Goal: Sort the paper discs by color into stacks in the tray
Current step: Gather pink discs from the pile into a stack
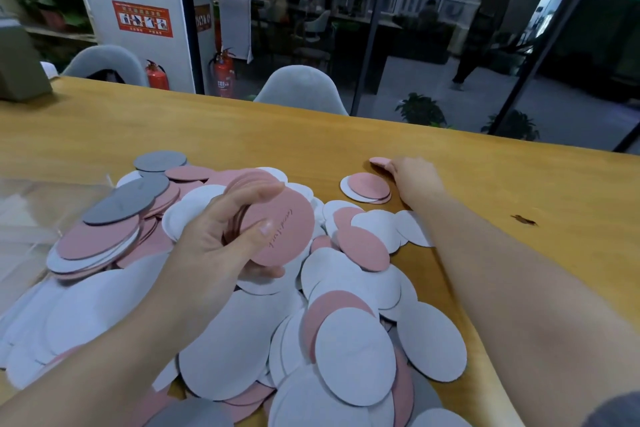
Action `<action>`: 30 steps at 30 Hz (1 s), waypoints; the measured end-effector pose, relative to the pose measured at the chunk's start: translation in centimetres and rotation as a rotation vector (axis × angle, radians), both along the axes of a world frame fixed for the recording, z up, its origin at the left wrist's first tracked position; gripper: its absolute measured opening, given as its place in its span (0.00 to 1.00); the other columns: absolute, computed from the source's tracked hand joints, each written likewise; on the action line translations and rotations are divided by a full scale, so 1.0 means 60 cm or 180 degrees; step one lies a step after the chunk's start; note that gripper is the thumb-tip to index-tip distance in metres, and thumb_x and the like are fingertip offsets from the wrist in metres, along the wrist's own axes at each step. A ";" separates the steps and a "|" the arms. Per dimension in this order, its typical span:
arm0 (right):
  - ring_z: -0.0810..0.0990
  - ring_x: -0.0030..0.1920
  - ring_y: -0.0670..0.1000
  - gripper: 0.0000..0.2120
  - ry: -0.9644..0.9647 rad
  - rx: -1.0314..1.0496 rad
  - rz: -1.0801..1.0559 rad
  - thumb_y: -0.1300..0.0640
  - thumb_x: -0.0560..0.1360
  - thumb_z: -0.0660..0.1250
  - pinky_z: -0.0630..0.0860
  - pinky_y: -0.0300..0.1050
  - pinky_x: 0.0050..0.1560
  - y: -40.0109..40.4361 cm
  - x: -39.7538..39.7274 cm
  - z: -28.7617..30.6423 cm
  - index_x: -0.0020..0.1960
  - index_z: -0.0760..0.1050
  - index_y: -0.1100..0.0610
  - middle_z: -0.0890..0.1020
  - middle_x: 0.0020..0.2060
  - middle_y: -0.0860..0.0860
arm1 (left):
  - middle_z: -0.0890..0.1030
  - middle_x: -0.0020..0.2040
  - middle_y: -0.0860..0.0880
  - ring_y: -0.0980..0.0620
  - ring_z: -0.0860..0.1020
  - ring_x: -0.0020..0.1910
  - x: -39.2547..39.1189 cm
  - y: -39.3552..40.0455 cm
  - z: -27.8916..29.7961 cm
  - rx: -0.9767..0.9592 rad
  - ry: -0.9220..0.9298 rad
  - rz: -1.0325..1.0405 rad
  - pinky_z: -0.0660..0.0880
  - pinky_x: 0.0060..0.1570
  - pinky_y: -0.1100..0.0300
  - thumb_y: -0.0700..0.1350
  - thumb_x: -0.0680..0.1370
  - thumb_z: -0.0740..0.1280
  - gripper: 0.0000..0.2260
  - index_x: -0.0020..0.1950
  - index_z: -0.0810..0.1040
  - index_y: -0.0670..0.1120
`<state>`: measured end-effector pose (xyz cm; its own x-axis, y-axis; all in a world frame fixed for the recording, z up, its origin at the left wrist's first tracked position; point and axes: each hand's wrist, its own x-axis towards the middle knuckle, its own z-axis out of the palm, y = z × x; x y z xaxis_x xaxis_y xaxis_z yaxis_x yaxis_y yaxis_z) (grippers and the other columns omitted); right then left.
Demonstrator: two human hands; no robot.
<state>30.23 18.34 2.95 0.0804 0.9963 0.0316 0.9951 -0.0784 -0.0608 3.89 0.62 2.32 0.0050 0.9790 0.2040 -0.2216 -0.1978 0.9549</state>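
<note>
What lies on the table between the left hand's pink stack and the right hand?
In the head view, between the pink stack and right hand: a pink disc on a white disc, then bare table.

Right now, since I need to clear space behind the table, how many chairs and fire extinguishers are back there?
Grey chairs: 2
Red fire extinguishers: 2
Total: 4

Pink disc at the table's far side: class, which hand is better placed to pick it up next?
Right. The right hand already touches that pink disc, while the left hand is full, holding a pink stack.
</note>
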 end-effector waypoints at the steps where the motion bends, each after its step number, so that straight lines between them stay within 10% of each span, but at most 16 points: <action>1: 0.77 0.49 0.57 0.27 -0.0067 0.0042 -0.0068 0.67 0.76 0.57 0.71 0.44 0.40 -0.003 -0.005 0.004 0.72 0.62 0.50 0.76 0.57 0.58 | 0.79 0.54 0.57 0.51 0.82 0.43 -0.001 0.000 0.000 -0.0009 -0.0004 -0.0003 0.79 0.33 0.59 0.36 0.76 0.64 0.20 0.46 0.83 0.62; 4: 0.75 0.38 0.56 0.13 0.0194 0.0075 -0.0348 0.58 0.80 0.56 0.72 0.45 0.36 -0.011 -0.014 0.018 0.63 0.71 0.58 0.75 0.43 0.57 | 0.78 0.58 0.55 0.50 0.83 0.42 -0.002 -0.001 0.001 -0.0003 0.0021 -0.0019 0.80 0.35 0.58 0.37 0.76 0.64 0.18 0.47 0.82 0.62; 8: 0.79 0.48 0.60 0.19 0.0379 0.0420 0.0048 0.64 0.80 0.54 0.76 0.48 0.43 -0.037 -0.021 0.015 0.70 0.66 0.53 0.77 0.47 0.58 | 0.76 0.59 0.54 0.51 0.83 0.40 -0.003 -0.002 0.003 -0.0016 0.0026 -0.0066 0.80 0.36 0.55 0.37 0.77 0.64 0.19 0.47 0.82 0.62; 12: 0.76 0.44 0.61 0.17 0.0587 0.0362 0.0450 0.52 0.82 0.51 0.68 0.48 0.41 -0.070 -0.027 0.003 0.51 0.74 0.62 0.77 0.41 0.59 | 0.76 0.59 0.52 0.51 0.83 0.41 -0.003 -0.003 0.004 -0.0051 0.0045 -0.0082 0.81 0.39 0.51 0.37 0.77 0.64 0.19 0.47 0.82 0.63; 18: 0.78 0.47 0.58 0.20 0.0430 0.0099 0.0431 0.44 0.77 0.63 0.75 0.53 0.46 -0.081 -0.034 0.003 0.54 0.76 0.62 0.80 0.46 0.58 | 0.75 0.61 0.55 0.54 0.82 0.44 -0.003 -0.004 0.003 -0.0006 0.0041 -0.0133 0.81 0.38 0.53 0.37 0.77 0.64 0.19 0.47 0.82 0.63; 25: 0.76 0.44 0.56 0.10 -0.0317 0.0338 0.0542 0.63 0.79 0.56 0.74 0.48 0.40 -0.095 -0.040 0.001 0.59 0.69 0.57 0.78 0.49 0.55 | 0.75 0.62 0.53 0.51 0.82 0.49 -0.004 -0.003 0.001 0.0026 0.0074 -0.0134 0.80 0.38 0.56 0.37 0.77 0.64 0.20 0.48 0.82 0.63; 30: 0.74 0.43 0.56 0.08 0.0398 0.0719 0.0268 0.60 0.81 0.53 0.72 0.50 0.40 -0.114 -0.034 0.009 0.56 0.70 0.59 0.78 0.47 0.56 | 0.74 0.63 0.52 0.44 0.78 0.55 -0.003 -0.002 -0.001 0.0057 0.0092 -0.0085 0.80 0.37 0.58 0.36 0.77 0.64 0.20 0.47 0.82 0.63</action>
